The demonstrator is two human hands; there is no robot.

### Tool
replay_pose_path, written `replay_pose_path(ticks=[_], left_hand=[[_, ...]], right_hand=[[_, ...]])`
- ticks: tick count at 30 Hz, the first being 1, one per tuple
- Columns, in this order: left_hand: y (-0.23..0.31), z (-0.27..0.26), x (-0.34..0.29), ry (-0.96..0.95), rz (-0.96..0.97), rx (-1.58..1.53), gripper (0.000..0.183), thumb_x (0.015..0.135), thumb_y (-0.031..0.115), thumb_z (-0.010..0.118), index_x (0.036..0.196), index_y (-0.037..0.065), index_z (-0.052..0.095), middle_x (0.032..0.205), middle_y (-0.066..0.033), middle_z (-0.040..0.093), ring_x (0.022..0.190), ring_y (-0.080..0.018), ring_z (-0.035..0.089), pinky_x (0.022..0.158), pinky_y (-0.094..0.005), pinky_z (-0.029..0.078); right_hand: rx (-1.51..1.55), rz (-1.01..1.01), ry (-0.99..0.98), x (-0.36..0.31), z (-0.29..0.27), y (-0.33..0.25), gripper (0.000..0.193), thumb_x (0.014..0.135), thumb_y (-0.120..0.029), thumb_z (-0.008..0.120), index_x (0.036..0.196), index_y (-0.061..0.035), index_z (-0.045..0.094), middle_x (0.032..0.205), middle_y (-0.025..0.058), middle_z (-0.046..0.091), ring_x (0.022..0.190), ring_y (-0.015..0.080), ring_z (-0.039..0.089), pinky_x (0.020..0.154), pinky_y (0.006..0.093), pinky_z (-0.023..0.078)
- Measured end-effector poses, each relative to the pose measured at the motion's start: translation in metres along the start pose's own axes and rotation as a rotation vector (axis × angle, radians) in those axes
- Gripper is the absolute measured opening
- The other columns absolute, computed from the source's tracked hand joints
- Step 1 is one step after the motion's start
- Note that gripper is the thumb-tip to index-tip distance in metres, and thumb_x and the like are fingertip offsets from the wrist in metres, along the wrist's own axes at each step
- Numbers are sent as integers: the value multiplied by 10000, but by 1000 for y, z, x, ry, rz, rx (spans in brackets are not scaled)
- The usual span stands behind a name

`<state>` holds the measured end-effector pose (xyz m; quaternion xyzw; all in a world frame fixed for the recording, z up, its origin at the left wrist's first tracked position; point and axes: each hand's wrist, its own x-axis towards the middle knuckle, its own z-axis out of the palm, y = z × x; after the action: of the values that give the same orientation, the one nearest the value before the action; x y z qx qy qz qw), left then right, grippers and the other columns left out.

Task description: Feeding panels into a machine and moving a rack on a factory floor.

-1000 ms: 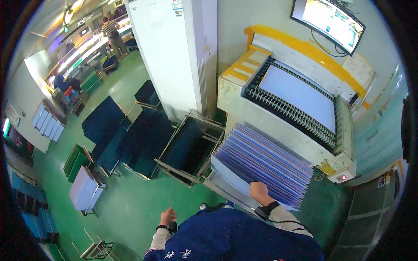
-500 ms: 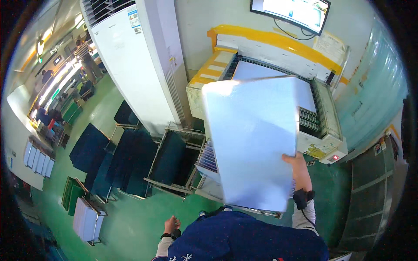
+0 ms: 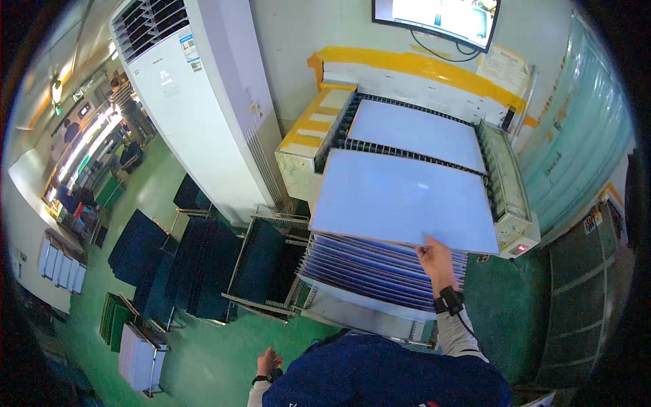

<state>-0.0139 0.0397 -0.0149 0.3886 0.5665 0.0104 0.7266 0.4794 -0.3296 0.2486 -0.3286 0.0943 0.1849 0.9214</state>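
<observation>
My right hand is closed on the near edge of a large white panel, thumb on top. The panel lies nearly flat across the near end of a roller conveyor machine. Farther in on the rollers rests a second white panel, a narrow gap away. Just below the held panel, a rack carries several similar panels in a slotted row. My left hand hangs low by my body with curled fingers, away from the panels; nothing shows in it.
A tall white air conditioner stands left of the machine. Metal-framed racks and dark panels crowd the floor at left. A dark cabinet stands at right. Farther left, a person is near a lit bench.
The held panel went from raised and steeply tilted to nearly flat on the machine's near end. My right hand moved slightly left. Several racked panels are now uncovered.
</observation>
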Motion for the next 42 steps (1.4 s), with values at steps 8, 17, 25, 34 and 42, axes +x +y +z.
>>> replay_pose_path(ticks=[8, 17, 25, 34, 42], left_hand=[[-11, 1, 2, 48, 3, -107, 367, 845, 336, 589, 959, -7, 524, 835, -154, 602, 630, -273, 613, 488, -372, 496], [-11, 15, -1, 77, -16, -62, 414, 842, 352, 592, 1013, -13, 497, 883, -178, 603, 690, -310, 621, 520, -391, 502], [-12, 13, -4, 108, -19, -13, 437, 849, 375, 577, 1021, -19, 501, 894, -182, 610, 706, -310, 626, 547, -389, 502], [-22, 10, -7, 75, -23, -62, 427, 854, 351, 581, 1029, -28, 491, 932, -191, 596, 721, -310, 621, 542, -385, 498], [-23, 11, -2, 100, -66, -83, 418, 860, 333, 571, 1059, -23, 480, 960, -196, 597, 719, -303, 621, 546, -385, 499]], right_hand=[[87, -1, 45, 42, -12, 6, 101, 853, -84, 571, 918, -15, 536, 921, 95, 579, 878, 215, 542, 826, 351, 450], [95, 29, 89, 69, 3, -3, 127, 842, -82, 593, 935, -24, 528, 934, 91, 578, 874, 207, 541, 843, 332, 459], [99, 30, 33, 91, 5, 1, 93, 847, -99, 593, 832, -12, 563, 876, 83, 589, 868, 202, 542, 866, 334, 432], [89, 31, 51, 97, 12, -5, 90, 856, -103, 582, 812, -39, 538, 814, 54, 578, 788, 183, 545, 771, 313, 466], [110, 29, 44, 108, 3, -7, 81, 832, -91, 577, 828, -14, 552, 862, 97, 602, 805, 227, 562, 795, 368, 489]])
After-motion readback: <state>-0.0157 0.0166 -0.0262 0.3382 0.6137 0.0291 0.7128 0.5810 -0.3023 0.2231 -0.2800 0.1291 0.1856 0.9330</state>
